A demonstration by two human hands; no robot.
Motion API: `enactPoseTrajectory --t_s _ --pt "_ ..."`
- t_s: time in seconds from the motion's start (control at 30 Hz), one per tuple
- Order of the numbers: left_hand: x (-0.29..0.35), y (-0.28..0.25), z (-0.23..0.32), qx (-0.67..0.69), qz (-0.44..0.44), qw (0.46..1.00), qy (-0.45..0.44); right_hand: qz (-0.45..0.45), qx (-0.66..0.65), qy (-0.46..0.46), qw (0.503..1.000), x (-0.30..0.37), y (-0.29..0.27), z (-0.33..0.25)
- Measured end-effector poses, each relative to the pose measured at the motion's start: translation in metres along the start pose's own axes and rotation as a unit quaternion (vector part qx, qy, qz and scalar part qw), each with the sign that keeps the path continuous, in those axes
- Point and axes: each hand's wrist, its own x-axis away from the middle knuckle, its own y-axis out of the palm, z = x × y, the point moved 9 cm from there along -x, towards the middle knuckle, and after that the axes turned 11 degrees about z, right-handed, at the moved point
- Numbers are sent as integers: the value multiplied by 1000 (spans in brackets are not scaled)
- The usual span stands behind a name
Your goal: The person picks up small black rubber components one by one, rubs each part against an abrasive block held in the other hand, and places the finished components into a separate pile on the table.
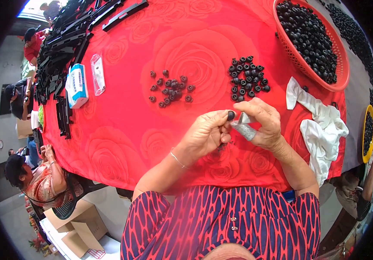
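Note:
In front of my chest, my left hand pinches a small round black plastic part between thumb and fingertips. My right hand is closed beside it, its thumb in a grey wrapping. A small pale flat piece, perhaps a blade, shows between that thumb and the index finger, close to the black part. Beyond my hands lie two groups of similar black parts: a looser left group and a denser right group. Dark specks lie on the cloth below my left fingers.
A red basket full of black parts stands at the far right. White cloth gloves lie nearer. At left are a blue-white box, a clear plastic case and piled long black pieces. Other people sit along the left side.

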Motion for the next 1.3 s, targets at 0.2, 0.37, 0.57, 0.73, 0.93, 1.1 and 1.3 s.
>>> enactPoseTrajectory --t_s 0.2,0.37,0.57,0.73,0.93,1.1,1.3 --pt "-2 4 -11 3 -2 999 -36 6 7 -86 996 4 2 -14" --pt "-1 11 -8 19 -41 999 -20 25 71 -159 984 13 -1 -22" --pt "36 1 74 -225 126 912 318 38 86 -127 987 7 -3 -11" --pt "71 -28 138 -425 296 677 524 74 83 -44 993 3 -18 13" --pt "85 -2 146 -573 325 423 622 102 74 -38 991 -2 -25 19" --pt "39 61 83 -642 106 439 620 120 82 -42 989 -1 -30 24" --pt "2 69 67 -685 27 473 553 104 73 -20 992 -4 -27 23"
